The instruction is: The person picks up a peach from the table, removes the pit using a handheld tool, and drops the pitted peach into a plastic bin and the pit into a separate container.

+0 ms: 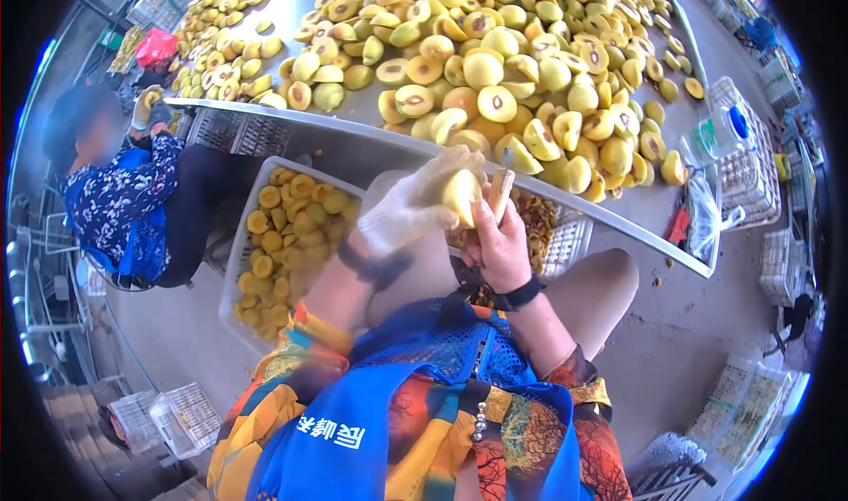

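My left hand (415, 201), in a whitish glove, has its fingers closed around a yellow peach half (462, 195) above my lap. Right beside it, my bare right hand (496, 249) grips a wooden-handled tool (502, 192) with a short metal tip pointing up. The thumb of that hand lies close against the peach. Just beyond both hands, halved yellow peaches (495, 103), many with brown pits showing, are heaped on a metal table (371, 132). To the left of my knees stands a white crate (231, 276) of peach halves with hollowed centres.
Below the table edge, a white basket (570, 240) holds brown scraps. A seated person (124, 183) works at the left. A plastic jug (720, 134) and a clear bag (702, 209) lie at the table's right end. Stacked crates (751, 165) stand beyond.
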A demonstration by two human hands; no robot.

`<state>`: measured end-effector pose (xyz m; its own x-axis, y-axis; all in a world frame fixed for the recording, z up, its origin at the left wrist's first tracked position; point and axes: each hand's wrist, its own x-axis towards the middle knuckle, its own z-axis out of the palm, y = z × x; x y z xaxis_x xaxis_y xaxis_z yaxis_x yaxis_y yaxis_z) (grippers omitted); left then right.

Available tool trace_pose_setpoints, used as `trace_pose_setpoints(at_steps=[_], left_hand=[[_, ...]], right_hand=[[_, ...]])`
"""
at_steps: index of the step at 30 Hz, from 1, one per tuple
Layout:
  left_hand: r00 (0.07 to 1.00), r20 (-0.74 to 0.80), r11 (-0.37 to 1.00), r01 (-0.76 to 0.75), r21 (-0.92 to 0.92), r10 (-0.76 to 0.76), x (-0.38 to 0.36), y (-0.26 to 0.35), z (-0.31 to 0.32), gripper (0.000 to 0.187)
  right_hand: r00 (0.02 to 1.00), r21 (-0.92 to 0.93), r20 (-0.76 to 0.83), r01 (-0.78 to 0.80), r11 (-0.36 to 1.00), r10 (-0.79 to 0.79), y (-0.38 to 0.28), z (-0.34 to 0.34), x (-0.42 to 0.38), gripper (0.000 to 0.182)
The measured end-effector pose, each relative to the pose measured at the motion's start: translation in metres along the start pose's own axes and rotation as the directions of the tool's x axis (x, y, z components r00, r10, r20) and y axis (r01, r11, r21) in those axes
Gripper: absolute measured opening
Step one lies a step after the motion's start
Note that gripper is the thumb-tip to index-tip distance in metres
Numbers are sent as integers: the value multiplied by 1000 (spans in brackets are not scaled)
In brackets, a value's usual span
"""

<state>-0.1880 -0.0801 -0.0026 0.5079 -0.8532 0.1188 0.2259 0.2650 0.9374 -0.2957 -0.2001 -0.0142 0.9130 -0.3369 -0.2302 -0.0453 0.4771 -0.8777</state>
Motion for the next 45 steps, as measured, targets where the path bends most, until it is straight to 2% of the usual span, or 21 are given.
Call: trace_pose_setpoints(at_steps=[1, 2, 4, 5, 7, 8, 9, 10, 11, 18, 19, 21, 25, 27, 30, 33, 36, 37, 40, 43, 45], left_hand=[[999, -51, 999, 13, -40, -15, -1, 0, 10, 61], [989, -147, 1000, -14, -18, 11, 2, -6, 21, 59], [929, -363, 997, -64, 44, 75, 5, -18, 39, 56], [901, -428, 997, -74, 22, 77, 5, -24, 42, 51], [832, -544, 953, -67, -296, -110, 7, -29, 34, 45], [788, -578, 892, -86, -443, -211, 9, -29, 30, 42], [748, -628, 897, -103, -430, -216, 10, -28, 27, 37], [752, -630, 927, -71, -368, -192, 8, -27, 24, 39], [757, -630, 952, -36, -303, -171, 5, -26, 20, 40], [782, -602, 966, -2, -260, -160, 6, -24, 25, 42], [769, -618, 965, -8, -264, -163, 8, -24, 28, 39], [738, -653, 962, -19, -271, -169, 10, -23, 35, 34], [775, -632, 993, -61, -105, -20, 9, -33, 41, 33], [794, -608, 994, -58, -88, -8, 6, -32, 47, 32], [786, -602, 986, 52, -158, -138, 10, -26, 40, 28], [877, -372, 947, 236, -217, -304, 12, -14, 23, 27], [906, -211, 930, 353, -104, -367, 20, -7, 8, 27], [926, -159, 934, 353, 50, -341, 24, -10, 1, 35], [894, -133, 886, 445, 134, -428, 28, 0, 3, 36], [875, -370, 947, 316, -49, -311, 25, -16, 17, 33], [813, -559, 984, 174, -35, -163, 21, -33, 31, 32]], right_hand=[[998, 24, -57, -16, 1000, 18, 4, 1, 2, 35], [970, -56, -227, 75, 996, -85, 12, 5, 0, 29], [935, -149, -329, 88, 985, -134, 23, 7, -2, 21], [954, -221, -286, 26, 975, -90, 23, 5, -4, 22], [980, -370, -200, -91, 925, 16, 19, 2, -8, 25], [978, -528, -187, -18, 849, -95, 19, 1, -11, 28], [967, -669, -152, 52, 741, -205, 17, 3, -14, 30], [947, -787, -96, 117, 606, -308, 12, 6, -15, 33], [978, -720, -180, -61, 691, -102, 1, 6, -19, 38], [998, -857, -31, -1, 514, -50, 13, -4, -27, 31], [993, -868, 46, 94, 487, -110, 9, -2, -28, 28], [996, -870, 17, 59, 489, -90, 9, -1, -27, 26], [996, -859, -64, -26, 512, -57, 17, -4, -27, 23], [999, -856, -16, 9, 517, -44, 9, -1, -31, 21], [999, -864, 36, 32, 503, -2, 4, 0, -33, 18], [998, -866, 56, 33, 499, 31, 7, -7, -34, 19], [993, -846, 110, 78, 527, 30, 16, -15, -32, 21], [990, -836, 136, 102, 539, 24, 18, -16, -32, 22], [995, -870, 72, 32, 492, 63, 21, -16, -29, 23], [993, -874, 112, 82, 479, 34, 6, -13, -23, 22], [990, -811, 132, 135, 569, -47, 12, -12, -22, 20]])
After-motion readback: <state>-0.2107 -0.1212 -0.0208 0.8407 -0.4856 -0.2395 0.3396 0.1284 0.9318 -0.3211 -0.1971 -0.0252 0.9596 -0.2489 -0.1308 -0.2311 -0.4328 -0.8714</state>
